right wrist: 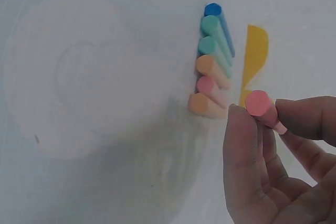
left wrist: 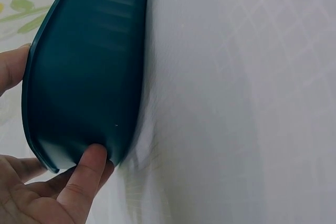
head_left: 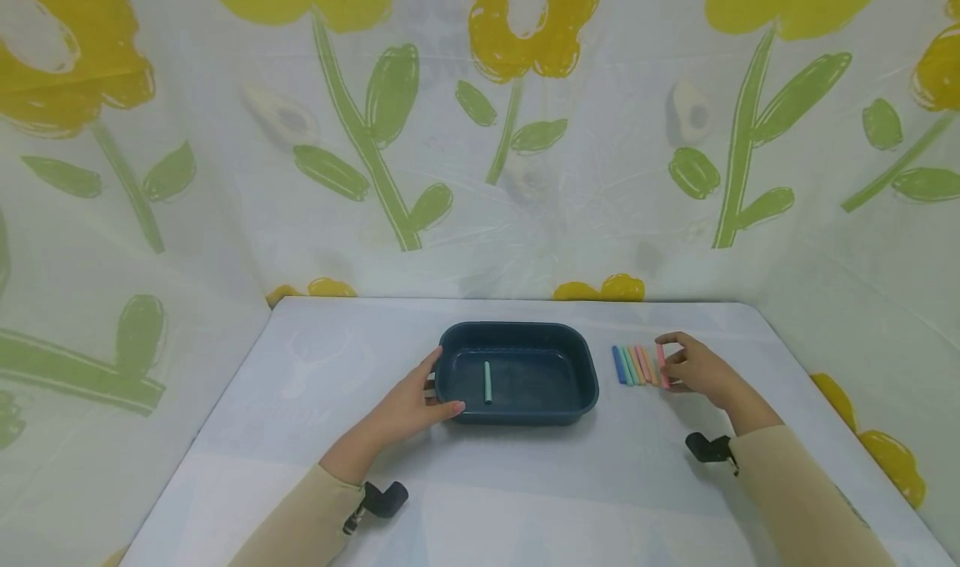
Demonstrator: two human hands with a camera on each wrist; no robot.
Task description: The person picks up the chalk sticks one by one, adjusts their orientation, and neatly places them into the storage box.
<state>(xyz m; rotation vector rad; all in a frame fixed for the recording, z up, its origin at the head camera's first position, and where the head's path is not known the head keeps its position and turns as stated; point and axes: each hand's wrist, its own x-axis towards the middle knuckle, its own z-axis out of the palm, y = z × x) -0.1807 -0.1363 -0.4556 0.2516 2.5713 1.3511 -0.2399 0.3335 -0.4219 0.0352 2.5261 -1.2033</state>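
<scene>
A dark teal plastic basin (head_left: 536, 418) stands on the table, with one pale green chalk stick (head_left: 488, 382) lying inside it. My left hand (head_left: 411, 396) grips the basin's left end, the thumb at its near corner; the left wrist view shows fingers (left wrist: 86, 177) against the basin's wall (left wrist: 89, 77). Between thumb and fingers, my right hand (head_left: 697, 371) pinches a pink chalk stick (right wrist: 259, 103). Just left of that hand lies a row of several chalk sticks, among them a blue one (right wrist: 213, 10), green ones (right wrist: 208, 45), orange ones (right wrist: 202, 103) and a pink one (right wrist: 207, 85).
The white table (head_left: 300, 434) carries the basin and the chalk row, which lies to the basin's right. A flower-printed sheet (head_left: 585, 217) rises behind the table and along both sides. Black wrist devices (head_left: 386, 500) stick out near both beige sleeves (head_left: 802, 492).
</scene>
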